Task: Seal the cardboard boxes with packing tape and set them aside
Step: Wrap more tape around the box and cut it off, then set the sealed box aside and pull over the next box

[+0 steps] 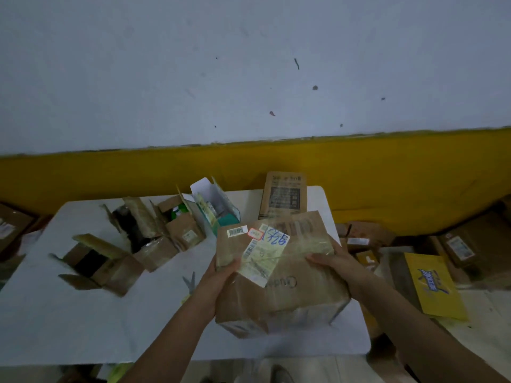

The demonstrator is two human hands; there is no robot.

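The cardboard box [279, 272] is held just above the right side of the counter [55, 313], with the left grip [221, 272] and right grip [329, 261] each curled round one end. Glossy tape seems to cross its labelled face, so I judge it sealed and ready to set aside, while the open boxes [102, 264] on the left remain unsealed. Its long axis runs roughly left to right, labelled face tipped up toward the camera.

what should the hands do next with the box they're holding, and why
Probably swing the box to the person's right and set it down by the pile of boxes beside the table. The left hand and right hand grip its top edge, its flaps look shut under glossy tape, and open boxes wait on the table.
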